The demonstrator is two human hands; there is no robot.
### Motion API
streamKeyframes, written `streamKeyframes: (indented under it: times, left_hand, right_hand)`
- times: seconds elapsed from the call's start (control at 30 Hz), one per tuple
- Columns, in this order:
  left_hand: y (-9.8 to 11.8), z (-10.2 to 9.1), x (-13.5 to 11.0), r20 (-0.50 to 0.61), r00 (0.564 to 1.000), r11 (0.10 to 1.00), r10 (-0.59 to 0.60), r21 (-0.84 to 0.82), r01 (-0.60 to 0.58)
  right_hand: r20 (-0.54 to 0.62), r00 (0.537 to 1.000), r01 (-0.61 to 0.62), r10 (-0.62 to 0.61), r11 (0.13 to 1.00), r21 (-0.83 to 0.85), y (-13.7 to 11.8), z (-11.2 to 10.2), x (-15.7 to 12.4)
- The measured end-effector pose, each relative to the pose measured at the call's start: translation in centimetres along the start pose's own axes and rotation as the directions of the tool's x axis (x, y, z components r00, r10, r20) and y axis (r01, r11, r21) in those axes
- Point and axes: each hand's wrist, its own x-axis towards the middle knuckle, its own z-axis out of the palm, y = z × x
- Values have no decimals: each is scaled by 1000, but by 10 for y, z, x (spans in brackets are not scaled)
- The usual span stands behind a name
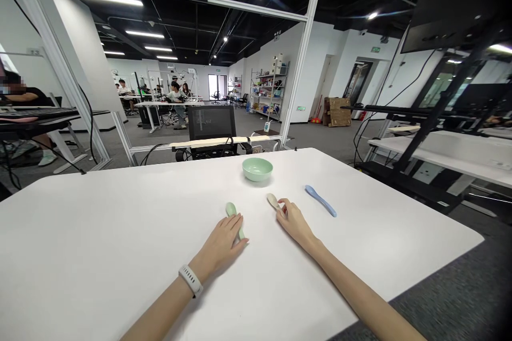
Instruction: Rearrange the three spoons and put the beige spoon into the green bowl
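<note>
The left hand (222,242) lay flat-fingered on the green spoon (231,208); the right hand (294,222) pinched the beige spoon (273,200) by its handle. Both seemed light, stiff, slick plastic.

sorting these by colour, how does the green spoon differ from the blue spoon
The green spoon is pale green, the blue spoon light blue. The green spoon's handle is covered by the left hand, while the blue spoon lies untouched, fully in view. The green spoon points almost straight away; the blue spoon lies slanted. Both lie flat on the white table.
</note>
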Motion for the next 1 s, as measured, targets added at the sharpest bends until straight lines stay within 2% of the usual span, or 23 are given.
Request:
streamKeyframes:
  times: [0.23,0.43,0.53,1.0]
  left_hand:
    - [-8,0,-6,-38,999,1000,28,7,-28]
    - [-6,-3,-6,19,1000,1000,-18,10,17]
    - [-5,-3,-6,11,1000,1000,-12,1,12]
    - [-13,7,-7,-14,1000,1000,-3,0,3]
  right_hand:
    - [0,1000,-23,23,1000,12,-5,-3,0]
    - [24,999,-31,31,1000,7,-7,-6,-1]
    - [28,999,-40,40,999,2,-8,-6,0]
    - [33,999,-16,15,1000,6,-8,-6,0]
